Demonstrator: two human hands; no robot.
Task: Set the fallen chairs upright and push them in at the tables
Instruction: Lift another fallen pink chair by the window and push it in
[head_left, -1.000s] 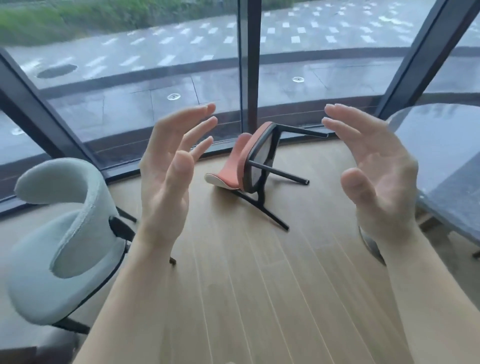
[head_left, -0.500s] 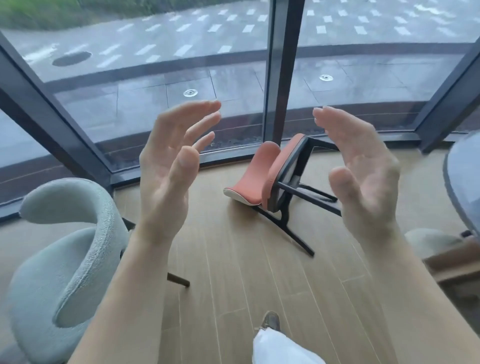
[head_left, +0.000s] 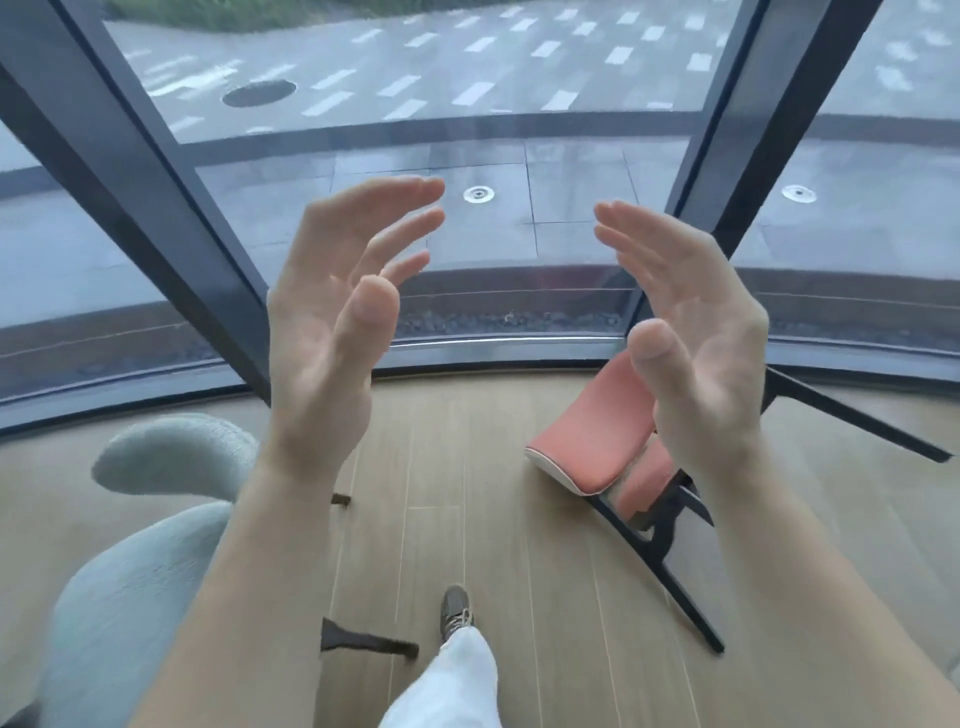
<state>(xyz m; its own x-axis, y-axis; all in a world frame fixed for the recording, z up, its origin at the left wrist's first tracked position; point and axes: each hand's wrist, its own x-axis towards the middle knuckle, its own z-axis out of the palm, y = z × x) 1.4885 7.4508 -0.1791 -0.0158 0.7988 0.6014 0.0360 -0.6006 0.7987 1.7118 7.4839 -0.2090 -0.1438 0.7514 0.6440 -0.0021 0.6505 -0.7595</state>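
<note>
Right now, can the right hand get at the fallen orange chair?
Probably yes: the right hand is open and empty, and nothing stands between it and the fallen orange chair. It lies low on the floor, so bending down looks needed.

**Chairs half hidden behind raised arms**

The right hand (head_left: 691, 332) and its forearm cover the middle of the red chair (head_left: 592, 447), so the join between its pads and its dark frame cannot be seen. The left hand (head_left: 327, 332) hides the foot of a window post (head_left: 156, 208), which is itself cut off by the top edge. Its forearm hides the near side of the grey chair (head_left: 135, 545). That chair also runs off the left and bottom edges, and its dark legs (head_left: 363, 644) are smeared by blur. Both forearms and the trouser leg (head_left: 452, 686) run off the bottom edge. The shoe (head_left: 455, 610) is too soft to show detail.
</note>
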